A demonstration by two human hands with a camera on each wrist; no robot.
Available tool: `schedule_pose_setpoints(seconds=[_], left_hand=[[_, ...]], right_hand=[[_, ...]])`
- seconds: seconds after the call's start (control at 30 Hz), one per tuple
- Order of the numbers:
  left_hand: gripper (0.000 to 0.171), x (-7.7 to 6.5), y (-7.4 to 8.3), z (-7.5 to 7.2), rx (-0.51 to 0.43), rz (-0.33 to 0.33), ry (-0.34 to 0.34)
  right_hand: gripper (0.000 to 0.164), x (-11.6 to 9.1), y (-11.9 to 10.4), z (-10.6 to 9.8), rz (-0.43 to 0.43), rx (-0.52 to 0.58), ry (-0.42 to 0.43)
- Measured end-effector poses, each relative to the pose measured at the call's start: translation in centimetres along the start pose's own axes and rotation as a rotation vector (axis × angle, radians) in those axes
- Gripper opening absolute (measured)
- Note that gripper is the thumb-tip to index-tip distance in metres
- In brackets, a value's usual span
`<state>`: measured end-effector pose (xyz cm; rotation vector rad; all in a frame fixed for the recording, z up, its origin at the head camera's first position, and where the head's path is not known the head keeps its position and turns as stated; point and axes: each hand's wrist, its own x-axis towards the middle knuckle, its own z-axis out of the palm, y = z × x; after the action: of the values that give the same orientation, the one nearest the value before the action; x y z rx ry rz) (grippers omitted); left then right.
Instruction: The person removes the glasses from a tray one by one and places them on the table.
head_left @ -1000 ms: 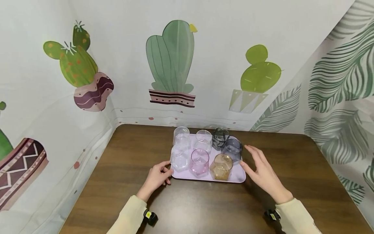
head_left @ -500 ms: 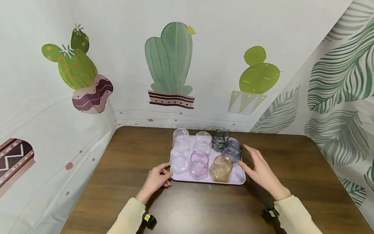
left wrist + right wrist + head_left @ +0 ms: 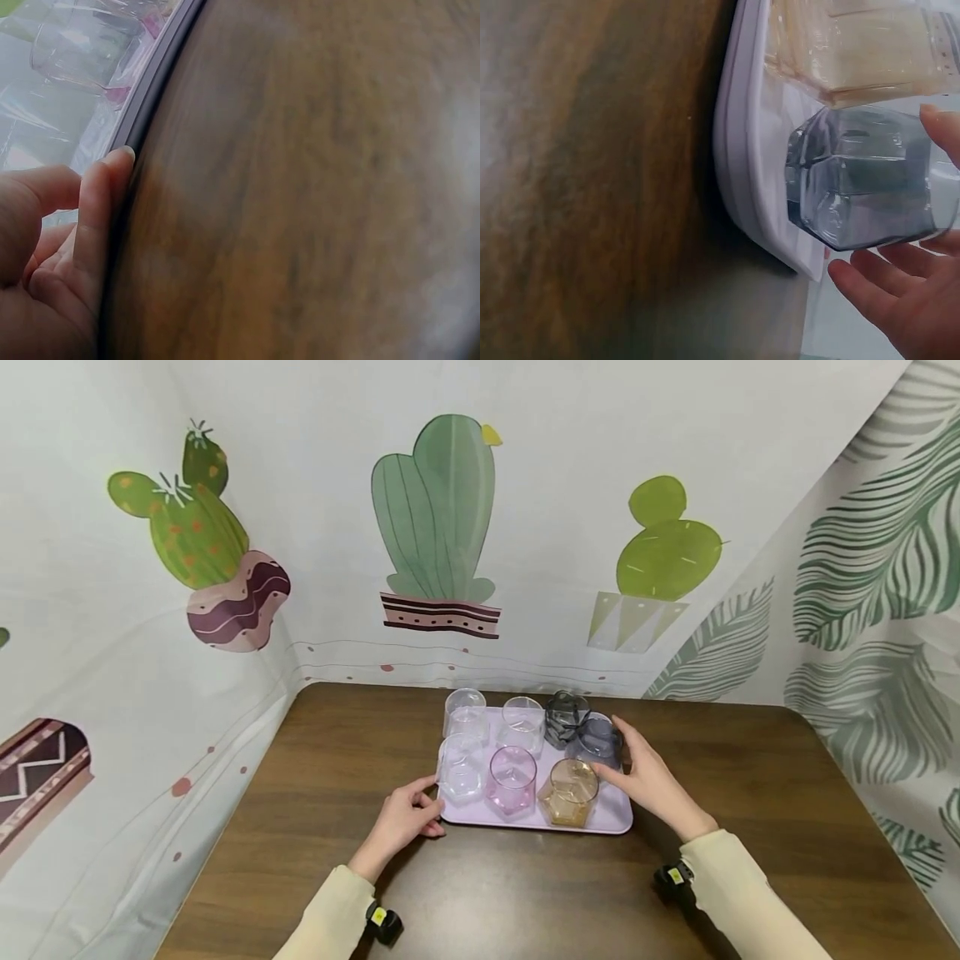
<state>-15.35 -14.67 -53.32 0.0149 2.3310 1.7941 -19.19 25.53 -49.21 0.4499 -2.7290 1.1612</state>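
Observation:
A pale purple tray [image 3: 480,811] lies on the table with several faceted glasses standing on it. My left hand [image 3: 405,821] holds the tray's near left corner; in the left wrist view a fingertip [image 3: 120,159] presses against the rim. Next to it stands a clear glass [image 3: 461,770], then a pink glass [image 3: 512,783]. My right hand [image 3: 654,781] grips a blue-grey glass [image 3: 862,180] at the tray's right side, thumb on the near side and fingers on the far side. An amber glass [image 3: 568,795] stands just in front of that thumb.
At the back of the tray are two clear glasses, one at the corner [image 3: 465,714] and one in the middle [image 3: 522,725], beside a dark grey glass [image 3: 566,718]. The brown wooden table [image 3: 480,893] meets a cactus-printed cloth [image 3: 555,527] behind.
My right hand has moved left and closed in around the blue-grey glass, its thumb now between that glass and the amber one. The left hand has stayed at the tray corner.

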Motion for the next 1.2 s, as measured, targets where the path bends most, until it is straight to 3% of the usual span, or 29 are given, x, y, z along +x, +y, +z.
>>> schedule_pose_setpoints(seconds=[0.23, 0.47, 0.87, 1.2], left_hand=[[0.055, 0.1, -0.2, 0.0, 0.002, 0.002, -0.008], [0.054, 0.2, -0.2, 0.1, 0.012, 0.015, -0.016], [0.054, 0.1, -0.4, 0.0, 0.022, 0.021, -0.013], [0.054, 0.0, -0.5, 0.0, 0.023, 0.024, -0.012]], right_hand=[[0.074, 0.6, 0.4, 0.5, 0.033, 0.021, 0.021], [0.075, 0.4, 0.6, -0.1, 0.064, -0.036, 0.065], [0.073, 0.2, 0.9, -3.5, 0.075, -0.091, 0.13], [0.079, -0.7, 2.3, -6.8, 0.14, -0.122, 0.143]])
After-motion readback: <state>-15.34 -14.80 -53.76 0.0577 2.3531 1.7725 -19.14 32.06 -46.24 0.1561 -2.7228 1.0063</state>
